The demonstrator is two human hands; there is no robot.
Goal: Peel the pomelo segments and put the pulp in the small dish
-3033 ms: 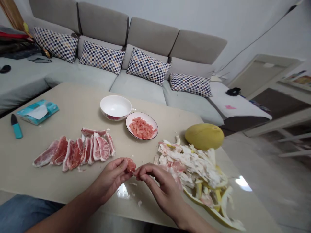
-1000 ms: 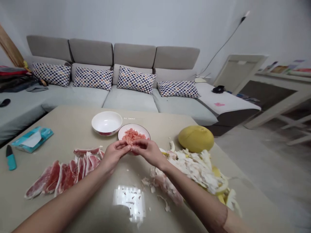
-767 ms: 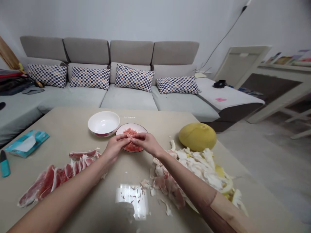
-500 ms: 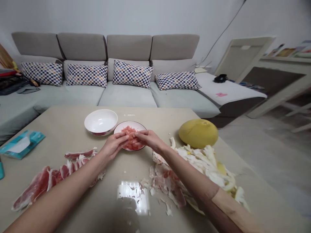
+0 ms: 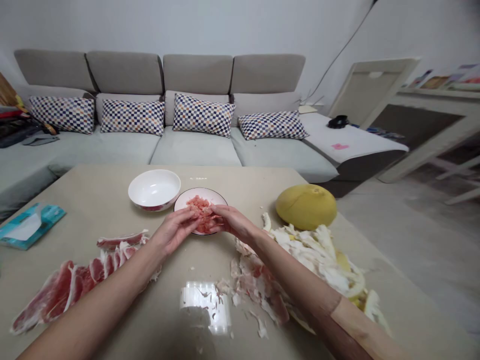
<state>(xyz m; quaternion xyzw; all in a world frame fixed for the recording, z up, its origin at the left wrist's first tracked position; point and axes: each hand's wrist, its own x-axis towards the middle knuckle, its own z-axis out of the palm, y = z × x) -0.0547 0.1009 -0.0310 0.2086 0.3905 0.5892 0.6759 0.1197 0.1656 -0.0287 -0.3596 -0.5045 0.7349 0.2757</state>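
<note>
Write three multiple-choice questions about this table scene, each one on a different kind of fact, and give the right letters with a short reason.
1. Where are the left hand and right hand?
A. Over the small plate
B. On the floor
C. Under the table

2. How many checkered pillows are on the sofa?
A. Two
B. Three
C. Four

3. What is the state of the yellow pomelo?
A. Cut in half
B. Whole, with its skin on
C. Peeled

Answers:
1. A: both hands are above the plate, at the pink pulp.
2. C: four pillows stand along the backrest.
3. B: yellow skin covers all of its visible side.
</note>
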